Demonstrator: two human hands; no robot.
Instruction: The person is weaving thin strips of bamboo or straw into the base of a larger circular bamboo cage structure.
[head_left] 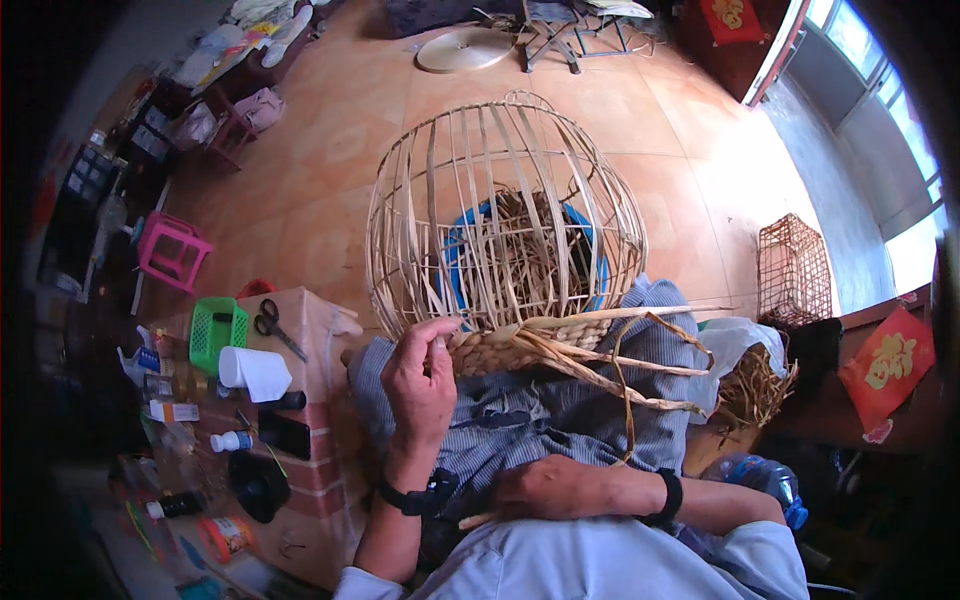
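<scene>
Left hand (420, 385) half-curling, right hand (555, 487) lying low, can't tell if pinching | basket (508, 225) sitting at lap (560, 430)'s far edge | probably handling light, springy; grab woven band (485, 357), thin ribs (430, 170) might snap

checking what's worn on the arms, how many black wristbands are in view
2: one black wristband around the wrist of the left hand, a second black wristband around that of the right hand. Dark picture edges might hide others.
</scene>
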